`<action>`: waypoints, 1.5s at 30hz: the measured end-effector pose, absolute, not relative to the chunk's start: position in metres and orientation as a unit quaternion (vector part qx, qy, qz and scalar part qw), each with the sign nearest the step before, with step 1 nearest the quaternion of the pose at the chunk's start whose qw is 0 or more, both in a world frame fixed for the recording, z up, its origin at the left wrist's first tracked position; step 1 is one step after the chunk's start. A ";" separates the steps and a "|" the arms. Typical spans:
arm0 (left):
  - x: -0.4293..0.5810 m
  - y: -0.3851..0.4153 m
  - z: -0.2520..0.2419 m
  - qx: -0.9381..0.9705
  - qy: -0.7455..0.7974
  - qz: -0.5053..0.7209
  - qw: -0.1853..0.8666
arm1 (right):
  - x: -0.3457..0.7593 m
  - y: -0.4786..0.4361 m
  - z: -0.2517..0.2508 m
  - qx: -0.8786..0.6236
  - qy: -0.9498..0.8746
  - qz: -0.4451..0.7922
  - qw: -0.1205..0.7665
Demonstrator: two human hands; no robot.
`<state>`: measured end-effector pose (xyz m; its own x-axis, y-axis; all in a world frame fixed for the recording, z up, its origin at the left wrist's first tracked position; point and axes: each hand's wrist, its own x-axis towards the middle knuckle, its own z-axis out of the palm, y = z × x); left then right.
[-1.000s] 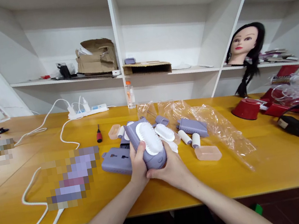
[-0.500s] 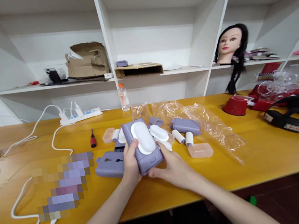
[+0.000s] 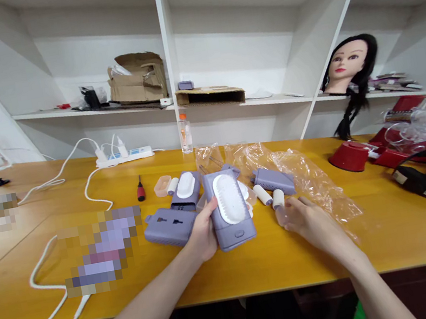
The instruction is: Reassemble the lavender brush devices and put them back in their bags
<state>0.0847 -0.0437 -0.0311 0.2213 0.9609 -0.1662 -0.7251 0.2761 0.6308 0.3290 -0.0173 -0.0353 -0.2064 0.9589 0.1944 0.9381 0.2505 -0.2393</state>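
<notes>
a yellow wooden table fills the lower frame, below white shelving. near the centre, a lavender plastic case with a white bristled pad stands lengthwise on the table or just above it; i cannot tell which. the left hand is half closed against the case's left edge, its thumb lying along the side and its other fingers hidden behind the case. to the right, well clear of the case, the right hand is loosely curled, its fingertips at a translucent piece, and i cannot tell if it has hold. both forearms enter from the bottom edge. a second lavender case lies just left of the left hand, and a crumpled clear plastic bag spreads behind the right hand.
</notes>
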 end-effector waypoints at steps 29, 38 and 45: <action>0.081 -0.042 -0.037 0.232 0.303 0.534 0.754 | 0.323 0.012 -0.015 -0.638 -0.751 -0.010 0.171; 0.082 -0.043 -0.047 0.334 0.329 0.497 0.730 | 0.328 0.035 -0.029 -0.594 -0.782 0.117 0.150; 0.079 -0.044 -0.054 0.437 0.282 0.454 0.724 | 0.336 0.031 -0.014 -0.576 -0.689 0.302 0.320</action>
